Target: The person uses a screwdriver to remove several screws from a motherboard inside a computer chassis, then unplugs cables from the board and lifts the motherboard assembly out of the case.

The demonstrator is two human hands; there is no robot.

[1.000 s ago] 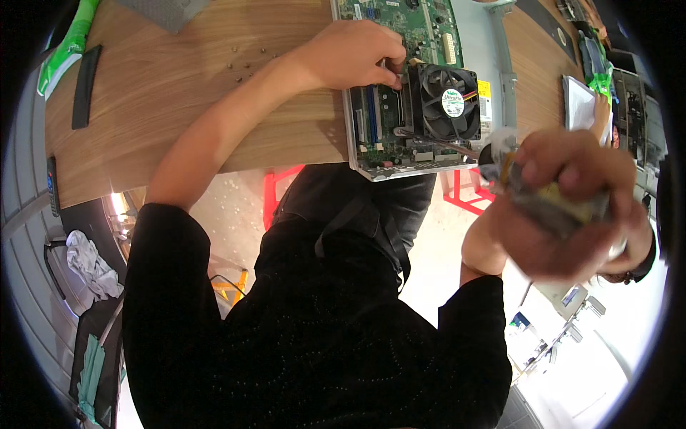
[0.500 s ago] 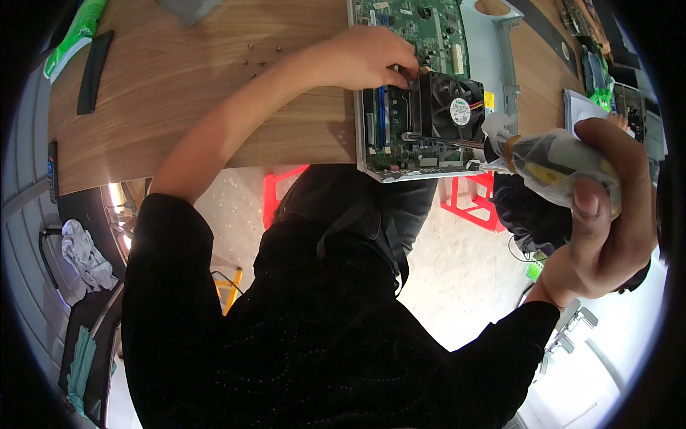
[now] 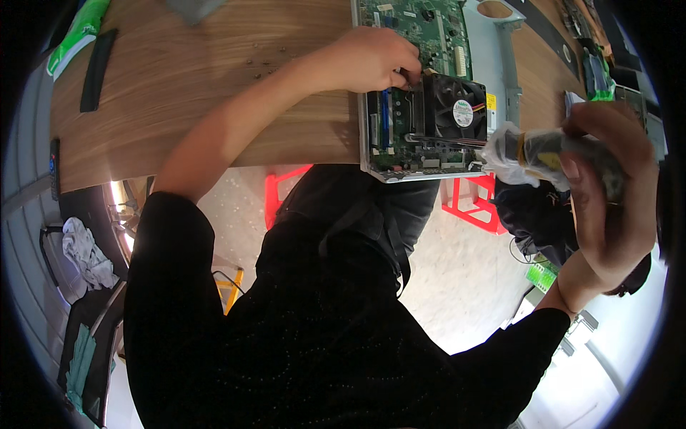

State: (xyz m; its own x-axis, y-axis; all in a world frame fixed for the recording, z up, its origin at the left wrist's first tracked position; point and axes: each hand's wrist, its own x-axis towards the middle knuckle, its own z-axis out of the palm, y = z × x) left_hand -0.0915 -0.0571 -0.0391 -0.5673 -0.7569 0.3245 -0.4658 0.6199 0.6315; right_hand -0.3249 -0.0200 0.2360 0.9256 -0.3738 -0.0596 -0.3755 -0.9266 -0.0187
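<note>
A black cooling fan [image 3: 444, 107] stands on a green motherboard [image 3: 450, 36] inside an open grey metal computer case [image 3: 500, 64]. My left hand [image 3: 382, 61] reaches over the case's left wall, with fingers pinched together beside the fan; whatever they grip is hidden. To the right, my right hand [image 3: 614, 164] is closed around the handle of a screwdriver [image 3: 547, 151] wrapped in clear plastic. Its long metal shaft runs leftward, low past the fan, and the tip is by the fan's lower left corner. Blue memory slots [image 3: 386, 118] lie below my left hand.
Several small screws [image 3: 257, 63] lie on the wooden table [image 3: 171, 93] left of my forearm. A black strip [image 3: 96, 71] and a green-and-white package [image 3: 77, 32] are at the far left. Red stools [image 3: 475, 204] stand beneath the table, and another person sits at the right.
My right hand has turned, its thumb moving up and left along the screwdriver handle. My left hand keeps its place beside the fan. The whole view has shifted slightly.
</note>
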